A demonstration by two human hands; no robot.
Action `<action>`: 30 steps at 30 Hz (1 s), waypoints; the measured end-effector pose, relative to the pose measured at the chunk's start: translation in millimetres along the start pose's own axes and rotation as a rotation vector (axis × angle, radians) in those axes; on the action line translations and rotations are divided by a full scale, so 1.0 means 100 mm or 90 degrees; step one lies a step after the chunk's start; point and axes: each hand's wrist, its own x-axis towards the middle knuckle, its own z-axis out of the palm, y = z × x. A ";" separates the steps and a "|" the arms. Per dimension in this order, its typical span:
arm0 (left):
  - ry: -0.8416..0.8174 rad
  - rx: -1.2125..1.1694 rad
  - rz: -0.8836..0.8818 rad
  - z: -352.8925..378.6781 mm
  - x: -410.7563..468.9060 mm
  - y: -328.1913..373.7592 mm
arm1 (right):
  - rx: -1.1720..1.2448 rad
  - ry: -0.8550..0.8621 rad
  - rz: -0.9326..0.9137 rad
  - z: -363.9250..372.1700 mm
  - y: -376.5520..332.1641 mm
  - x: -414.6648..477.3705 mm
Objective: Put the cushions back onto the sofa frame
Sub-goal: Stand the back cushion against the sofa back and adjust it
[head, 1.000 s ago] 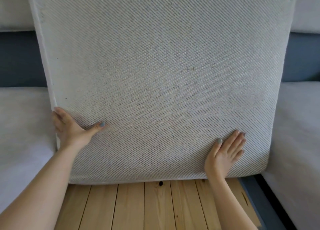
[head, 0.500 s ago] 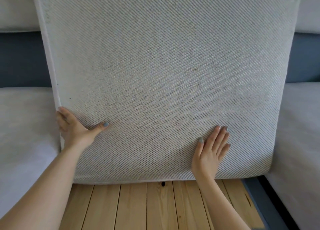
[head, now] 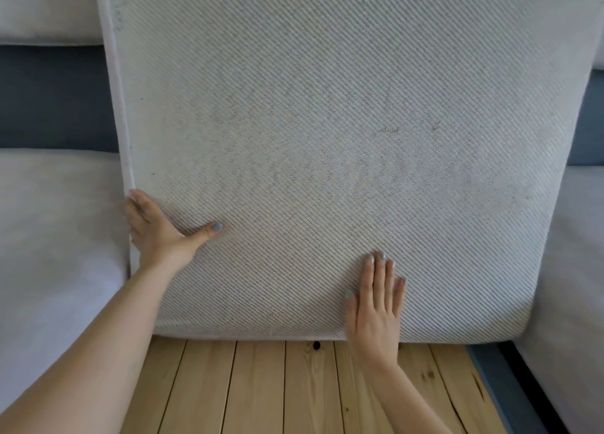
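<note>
The wide cushion (head: 327, 139) stands tilted on edge over the sofa frame's wooden slats (head: 261, 391). It looks bulky, soft and probably light, so the side edges suit gripping. The left hand (head: 157, 234) clasps its left edge. The right hand (head: 376, 309) presses flat against it, fingers straight.
</note>
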 end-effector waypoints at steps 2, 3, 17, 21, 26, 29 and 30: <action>0.001 -0.004 0.000 -0.01 0.00 -0.01 | -0.013 -0.007 -0.054 0.02 -0.02 -0.03; 0.000 -0.001 0.004 -0.01 0.00 -0.01 | -0.036 -0.021 -0.080 0.04 -0.01 -0.03; 0.008 0.034 -0.001 -0.05 -0.06 -0.06 | -0.172 -0.045 -0.369 0.16 -0.23 -0.01; 0.002 0.052 0.016 -0.07 -0.07 -0.07 | -0.271 -0.034 -0.456 0.14 -0.17 0.14; -0.011 0.072 0.044 -0.14 -0.08 -0.16 | -0.387 -0.021 -0.654 0.10 -0.20 0.39; -0.013 0.066 0.069 -0.15 -0.08 -0.21 | -0.410 -0.023 -0.722 0.10 -0.26 0.49; -0.013 0.064 0.072 -0.16 -0.07 -0.25 | -0.401 -0.014 -0.740 0.10 -0.32 0.51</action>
